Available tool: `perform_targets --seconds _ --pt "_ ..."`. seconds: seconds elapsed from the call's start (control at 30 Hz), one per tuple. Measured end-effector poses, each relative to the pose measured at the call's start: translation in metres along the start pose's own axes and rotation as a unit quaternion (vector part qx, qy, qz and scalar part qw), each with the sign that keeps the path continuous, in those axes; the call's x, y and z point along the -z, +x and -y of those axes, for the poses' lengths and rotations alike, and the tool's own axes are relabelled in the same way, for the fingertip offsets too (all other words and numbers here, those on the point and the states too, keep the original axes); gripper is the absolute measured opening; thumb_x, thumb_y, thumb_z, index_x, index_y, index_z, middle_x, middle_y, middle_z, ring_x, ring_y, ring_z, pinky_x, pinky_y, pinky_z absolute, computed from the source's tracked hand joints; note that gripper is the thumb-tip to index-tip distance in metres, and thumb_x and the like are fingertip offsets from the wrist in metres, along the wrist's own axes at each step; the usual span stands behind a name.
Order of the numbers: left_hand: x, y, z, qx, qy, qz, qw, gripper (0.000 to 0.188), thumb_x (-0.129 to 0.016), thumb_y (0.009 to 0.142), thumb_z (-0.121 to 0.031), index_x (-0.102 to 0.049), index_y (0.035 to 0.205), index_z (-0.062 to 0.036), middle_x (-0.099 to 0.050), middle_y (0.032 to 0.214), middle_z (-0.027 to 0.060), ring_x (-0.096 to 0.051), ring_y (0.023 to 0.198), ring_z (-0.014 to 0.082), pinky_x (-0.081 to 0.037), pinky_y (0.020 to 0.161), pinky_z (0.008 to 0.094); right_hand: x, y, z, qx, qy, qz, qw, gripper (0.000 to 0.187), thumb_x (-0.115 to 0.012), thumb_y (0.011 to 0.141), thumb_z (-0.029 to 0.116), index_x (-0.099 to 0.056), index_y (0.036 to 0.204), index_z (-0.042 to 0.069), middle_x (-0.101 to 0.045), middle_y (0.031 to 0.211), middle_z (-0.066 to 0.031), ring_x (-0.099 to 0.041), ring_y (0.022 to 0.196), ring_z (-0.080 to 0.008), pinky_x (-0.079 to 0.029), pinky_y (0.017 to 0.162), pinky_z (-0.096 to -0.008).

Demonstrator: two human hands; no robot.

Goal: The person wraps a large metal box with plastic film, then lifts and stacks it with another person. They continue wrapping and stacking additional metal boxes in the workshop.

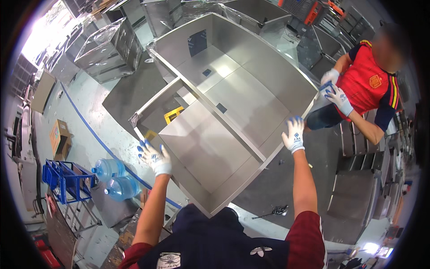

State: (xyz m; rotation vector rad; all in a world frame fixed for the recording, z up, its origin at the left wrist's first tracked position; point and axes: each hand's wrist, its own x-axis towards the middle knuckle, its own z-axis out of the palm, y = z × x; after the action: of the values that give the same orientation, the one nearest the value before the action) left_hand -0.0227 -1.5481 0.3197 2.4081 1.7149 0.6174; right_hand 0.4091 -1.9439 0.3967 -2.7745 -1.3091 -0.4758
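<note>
A large open-topped sheet-metal cabinet (264,62) fills the middle of the view, its corner pointing at my body. A metal divider (224,120) splits its inside lengthwise. My left hand (154,158), in a white glove with blue fingertips, is at the cabinet's left side with fingers spread. Wearing the same kind of glove, my right hand (294,134) is at the right-hand edge, fingers stretched upward. Neither hand grips anything visible; exact contact with the metal is hard to tell. Through an opening left of the divider shows a yellow object (174,114).
A person in a red shirt (367,92) stands at the right, gloved hands holding a blue cloth-like piece (326,86) by the cabinet. Blue water jugs (122,187) and a blue rack (67,181) stand at left, near a cardboard box (59,138). Wrapped metal cabinets (109,50) stand behind.
</note>
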Motion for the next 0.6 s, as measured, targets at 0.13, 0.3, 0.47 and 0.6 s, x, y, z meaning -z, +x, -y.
perform_targets --seconds 0.13,0.3,0.47,0.6 --pt "0.02 0.105 -0.012 -0.124 0.112 0.056 0.984 0.09 -0.062 0.094 -0.048 -0.027 0.16 0.0012 -0.022 0.17 0.0171 -0.011 0.158 0.0423 -0.003 0.126 0.0608 0.035 -0.057 0.099 -0.383 0.135 -0.116 0.906 0.092 -0.08 0.085 0.033 -0.033 0.15 -0.012 -0.041 0.151 -0.0337 -0.038 0.143 -0.0475 -0.031 0.12 -0.0516" --pt "-0.001 0.251 0.004 -0.154 0.176 0.183 0.955 0.095 -0.07 0.084 -0.065 -0.047 0.151 -0.0018 -0.05 0.154 0.0196 -0.04 0.148 0.0353 -0.027 0.124 0.0466 0.065 -0.147 0.313 -0.457 0.335 -0.025 0.824 0.11 -0.085 0.079 0.024 -0.016 0.156 -0.014 -0.033 0.157 -0.0347 -0.031 0.15 -0.0427 -0.021 0.126 -0.048" --pt "-0.036 0.285 0.019 -0.117 0.039 0.455 0.882 0.062 -0.071 0.084 -0.059 -0.076 0.115 -0.0057 -0.076 0.1 0.0202 -0.074 0.095 0.0337 -0.057 0.087 0.043 0.046 -0.146 0.328 -0.459 0.17 0.017 0.872 0.087 -0.061 0.091 0.01 -0.01 0.154 -0.021 -0.023 0.159 -0.0415 -0.023 0.152 -0.0499 -0.017 0.127 -0.0484" --pt "-0.034 0.272 0.02 -0.108 0.033 0.447 0.888 0.058 -0.069 0.087 -0.056 -0.077 0.109 -0.0024 -0.076 0.096 0.0214 -0.074 0.094 0.0357 -0.057 0.087 0.043 0.03 -0.136 0.289 -0.439 0.193 -0.006 0.878 0.081 -0.055 0.091 0.003 -0.009 0.153 -0.021 -0.022 0.159 -0.0425 -0.023 0.152 -0.0498 -0.018 0.127 -0.0471"
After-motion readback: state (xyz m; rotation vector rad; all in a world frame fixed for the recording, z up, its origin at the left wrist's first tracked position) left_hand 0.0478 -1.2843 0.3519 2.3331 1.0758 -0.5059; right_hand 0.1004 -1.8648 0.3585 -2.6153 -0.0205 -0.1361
